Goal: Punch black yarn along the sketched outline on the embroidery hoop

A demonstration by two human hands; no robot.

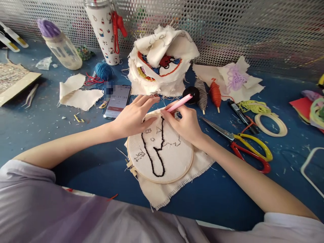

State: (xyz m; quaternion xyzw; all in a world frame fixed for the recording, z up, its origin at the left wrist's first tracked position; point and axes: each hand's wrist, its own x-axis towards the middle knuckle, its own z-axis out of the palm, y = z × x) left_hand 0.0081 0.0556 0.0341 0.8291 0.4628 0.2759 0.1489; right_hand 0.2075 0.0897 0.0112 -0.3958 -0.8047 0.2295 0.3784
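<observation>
While right hand grips pink tool, left hand lies released on hoop rim, scissors near.

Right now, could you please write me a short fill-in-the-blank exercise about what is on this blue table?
1. The right hand holds a slim pen-shaped tool whose colour is ____.
2. The left hand rests on the rim of the round wooden embroidery ____, over the cream fabric.
3. The outline stitched on the stretched cloth is ____ in colour.
4. The scissors with yellow and red handles lie to the ____ of the right hand.

Missing words: pink; hoop; black; right
</observation>
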